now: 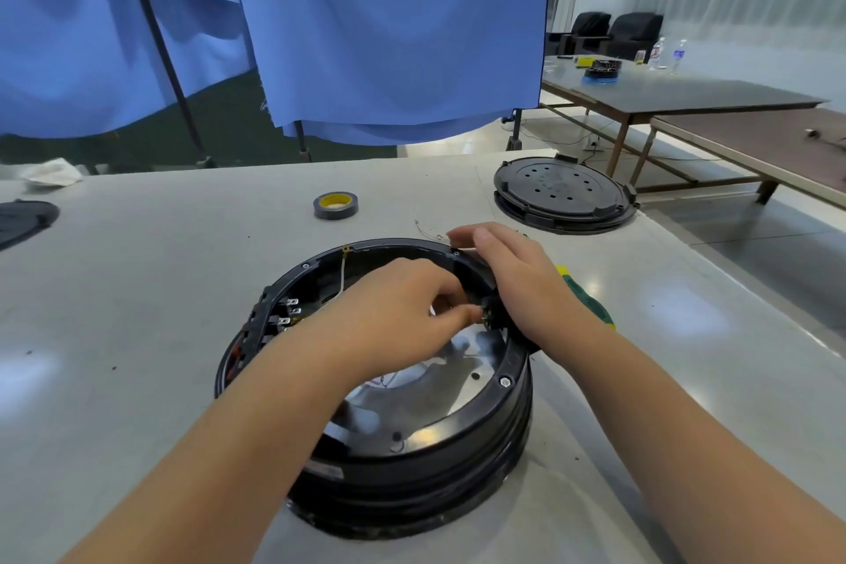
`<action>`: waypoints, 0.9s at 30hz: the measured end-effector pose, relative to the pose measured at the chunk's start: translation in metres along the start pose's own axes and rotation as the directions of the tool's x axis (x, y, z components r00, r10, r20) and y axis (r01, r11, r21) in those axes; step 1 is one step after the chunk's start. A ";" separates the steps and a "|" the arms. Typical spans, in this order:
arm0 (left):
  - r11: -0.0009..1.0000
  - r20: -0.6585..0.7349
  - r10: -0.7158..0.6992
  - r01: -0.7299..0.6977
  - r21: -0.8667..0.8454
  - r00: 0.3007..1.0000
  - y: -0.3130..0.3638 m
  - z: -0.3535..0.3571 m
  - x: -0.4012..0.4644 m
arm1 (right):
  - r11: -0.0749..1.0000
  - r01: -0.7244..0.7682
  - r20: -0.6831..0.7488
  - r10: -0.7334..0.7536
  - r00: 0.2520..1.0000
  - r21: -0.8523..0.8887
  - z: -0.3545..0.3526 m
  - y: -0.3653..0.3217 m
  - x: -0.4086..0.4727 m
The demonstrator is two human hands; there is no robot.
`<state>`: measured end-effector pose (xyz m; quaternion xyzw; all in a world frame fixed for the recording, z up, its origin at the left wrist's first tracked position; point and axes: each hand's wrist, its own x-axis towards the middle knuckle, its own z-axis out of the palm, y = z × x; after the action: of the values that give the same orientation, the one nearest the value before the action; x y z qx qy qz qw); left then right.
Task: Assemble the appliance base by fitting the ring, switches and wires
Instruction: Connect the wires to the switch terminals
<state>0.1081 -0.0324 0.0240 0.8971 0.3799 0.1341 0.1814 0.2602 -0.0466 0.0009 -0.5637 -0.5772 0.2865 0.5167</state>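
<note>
Head view: round black appliance base (pixel 412 463) sits open side up on the grey table (pixel 137 289), near its front edge. Black ring (pixel 503 380) runs round the top rim, screw heads showing on it. Inside, a shiny metal plate (pixel 435 380); thin wires lie across it.

Left hand (pixel 393 311) reaches into the base from the near side, fingers curled, fingertips pinching a small dark part (pixel 492 311) at the inner wall on the right side. What the part is, too small to tell. Right hand (pixel 517 275) lies over the rim just beside it, thumb inside, fingers draped over the outer edge and gripping the rim. The two hands nearly touch at the part.

Terminals (pixel 288 311) stand in a row on the inner left wall, well apart from both hands. A white wire (pixel 343 275) hangs from the far rim.

Behind the base: roll of tape (pixel 335 205), black perforated cover (pixel 565 192) at far right. Green cloth (pixel 590 302) shows behind the right wrist.
</note>
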 end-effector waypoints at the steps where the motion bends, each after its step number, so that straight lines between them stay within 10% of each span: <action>1: 0.999 -0.029 -0.011 0.010 -0.037 1.000 -0.003 -0.005 -0.001 | 1.000 0.012 -0.025 -0.012 1.000 0.009 -0.002 0.001 0.001; 7: 0.968 -0.319 -0.136 0.058 -0.243 0.938 -0.034 -0.034 -0.018 | 0.986 -0.008 -0.265 -0.038 0.964 -0.169 -0.031 0.022 0.009; 11: 0.967 -0.456 -0.242 0.172 -0.189 0.857 -0.058 -0.035 -0.028 | 0.849 -0.102 -0.116 0.048 0.992 -0.519 -0.036 0.039 0.013; 27: 0.920 -0.427 -0.356 0.230 -0.319 0.831 -0.069 -0.021 -0.040 | 0.621 -0.088 -0.020 0.115 0.993 -0.779 -0.038 0.047 0.091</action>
<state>0.0295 -0.0125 0.0094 0.7358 0.5263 0.3684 0.2141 0.3271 0.0393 -0.0053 -0.7584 -0.6196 0.0468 0.1966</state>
